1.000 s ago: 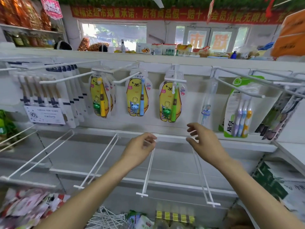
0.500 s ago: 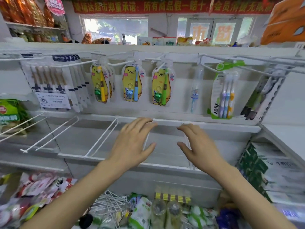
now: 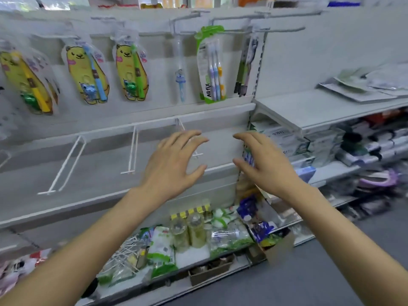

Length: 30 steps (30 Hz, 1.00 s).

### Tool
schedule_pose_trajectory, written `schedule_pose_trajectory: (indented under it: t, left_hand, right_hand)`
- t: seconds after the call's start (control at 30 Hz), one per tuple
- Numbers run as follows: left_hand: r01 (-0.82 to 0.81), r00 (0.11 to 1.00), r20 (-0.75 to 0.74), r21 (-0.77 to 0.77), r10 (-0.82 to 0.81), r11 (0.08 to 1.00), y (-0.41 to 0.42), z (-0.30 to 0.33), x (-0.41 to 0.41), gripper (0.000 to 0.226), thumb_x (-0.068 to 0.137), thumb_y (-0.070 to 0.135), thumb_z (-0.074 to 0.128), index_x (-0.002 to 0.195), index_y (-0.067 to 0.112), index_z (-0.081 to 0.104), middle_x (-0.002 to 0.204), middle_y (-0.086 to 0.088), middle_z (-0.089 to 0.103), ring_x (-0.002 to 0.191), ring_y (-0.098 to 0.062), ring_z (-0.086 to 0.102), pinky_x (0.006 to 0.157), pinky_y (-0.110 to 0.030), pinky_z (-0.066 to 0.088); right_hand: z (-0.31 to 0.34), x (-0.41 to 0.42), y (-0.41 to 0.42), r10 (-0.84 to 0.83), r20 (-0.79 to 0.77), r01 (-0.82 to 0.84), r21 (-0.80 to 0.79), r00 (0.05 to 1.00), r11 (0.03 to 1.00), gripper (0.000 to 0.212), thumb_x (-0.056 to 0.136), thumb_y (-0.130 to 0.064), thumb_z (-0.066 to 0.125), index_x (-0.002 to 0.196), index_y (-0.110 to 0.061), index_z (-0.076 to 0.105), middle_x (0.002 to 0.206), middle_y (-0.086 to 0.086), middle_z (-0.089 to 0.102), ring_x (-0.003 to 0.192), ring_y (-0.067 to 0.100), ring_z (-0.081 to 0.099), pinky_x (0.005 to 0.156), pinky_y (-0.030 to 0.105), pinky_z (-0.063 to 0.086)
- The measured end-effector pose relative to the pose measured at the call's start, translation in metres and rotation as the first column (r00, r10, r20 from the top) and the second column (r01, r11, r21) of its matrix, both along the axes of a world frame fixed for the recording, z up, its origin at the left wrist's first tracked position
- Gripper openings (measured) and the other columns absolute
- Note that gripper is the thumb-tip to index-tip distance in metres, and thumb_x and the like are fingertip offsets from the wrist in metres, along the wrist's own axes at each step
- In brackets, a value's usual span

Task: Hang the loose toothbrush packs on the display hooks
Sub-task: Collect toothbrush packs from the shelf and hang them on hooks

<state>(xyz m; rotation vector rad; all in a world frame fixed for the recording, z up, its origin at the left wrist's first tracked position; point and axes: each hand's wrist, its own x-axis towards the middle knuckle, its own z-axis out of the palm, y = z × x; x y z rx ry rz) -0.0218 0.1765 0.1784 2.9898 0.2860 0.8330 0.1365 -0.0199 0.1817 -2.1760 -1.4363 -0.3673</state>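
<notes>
Yellow bear-shaped toothbrush packs (image 3: 130, 72) hang on the upper row of white display hooks, beside a green three-brush pack (image 3: 210, 67) and a single clear-wrapped brush (image 3: 180, 69). Bare white hooks (image 3: 64, 164) jut out from the lower rail. My left hand (image 3: 174, 164) and my right hand (image 3: 262, 164) hover in front of that lower rail, fingers spread and relaxed, holding nothing. Loose packs (image 3: 161, 248) lie in a heap on the bottom shelf beneath my hands.
A pile of spare white hooks (image 3: 123, 252) lies on the bottom shelf beside the loose packs and small bottles (image 3: 187, 230). Shelves on the right (image 3: 309, 107) hold boxed goods and flat packets. A cardboard box (image 3: 209, 270) and the grey floor (image 3: 309, 283) lie below.
The view has swung right and down, showing more of the bottom shelf and the right-hand shelves. Both hands stay empty and spread, now lower against the display.
</notes>
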Motion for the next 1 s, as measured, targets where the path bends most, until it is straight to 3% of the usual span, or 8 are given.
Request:
schedule_pose_trajectory:
  t: [0.3,0.53,0.7,0.9,1.0]
  left_hand:
    - [0.225,0.974,-0.019,-0.079,-0.227,0.971,-0.101,-0.008,0.066,0.055,0.090,0.049,0.057,0.139,0.025,0.050,0.137,0.003,0.051,0.123,-0.020,0.050,0.097,-0.041,0.044]
    - [0.355,0.933,-0.039,-0.085,-0.359,0.931,-0.178,-0.010,0.142,0.058,0.090,0.048,0.062,0.142,0.027,0.048,0.141,0.003,0.050,0.129,-0.020,0.046,0.105,-0.040,0.042]
    - [0.408,0.911,-0.023,-0.107,-0.412,0.907,-0.240,-0.020,0.208,0.054,0.091,0.042,0.063,0.140,0.027,0.048,0.140,0.004,0.050,0.126,-0.018,0.048,0.104,-0.033,0.037]
    - [0.410,0.908,-0.022,-0.154,-0.418,0.899,-0.318,-0.023,0.284,0.054,0.091,0.043,0.060,0.141,0.030,0.046,0.143,0.004,0.048,0.129,-0.019,0.047,0.105,-0.040,0.043]
    - [0.397,0.915,-0.021,-0.148,-0.404,0.906,-0.346,-0.026,0.318,0.054,0.089,0.044,0.058,0.140,0.029,0.048,0.142,0.003,0.049,0.130,-0.021,0.048,0.106,-0.044,0.044]
  right_hand:
    - [-0.006,0.013,-0.131,-0.268,-0.013,0.267,-0.056,0.963,0.962,0.054,0.097,-0.035,0.063,0.144,-0.016,0.045,0.144,0.002,0.050,0.132,0.022,0.045,0.106,0.037,0.041]
    - [-0.011,0.045,-0.220,-0.385,-0.017,0.384,-0.046,0.923,0.922,0.053,0.096,-0.037,0.063,0.142,-0.018,0.045,0.142,-0.001,0.050,0.132,0.019,0.044,0.106,0.036,0.042]
    - [-0.015,0.088,-0.289,-0.430,-0.009,0.428,-0.067,0.903,0.901,0.056,0.095,-0.033,0.066,0.145,-0.018,0.043,0.144,0.000,0.049,0.131,0.019,0.044,0.104,0.029,0.037]
    - [-0.021,0.163,-0.365,-0.430,-0.035,0.424,-0.107,0.902,0.899,0.057,0.094,-0.034,0.067,0.144,-0.021,0.043,0.143,-0.003,0.048,0.127,0.019,0.051,0.103,0.040,0.047]
    - [-0.022,0.199,-0.392,-0.419,-0.033,0.413,-0.124,0.907,0.903,0.058,0.094,-0.035,0.066,0.145,-0.021,0.043,0.143,-0.004,0.048,0.131,0.018,0.047,0.105,0.039,0.045]
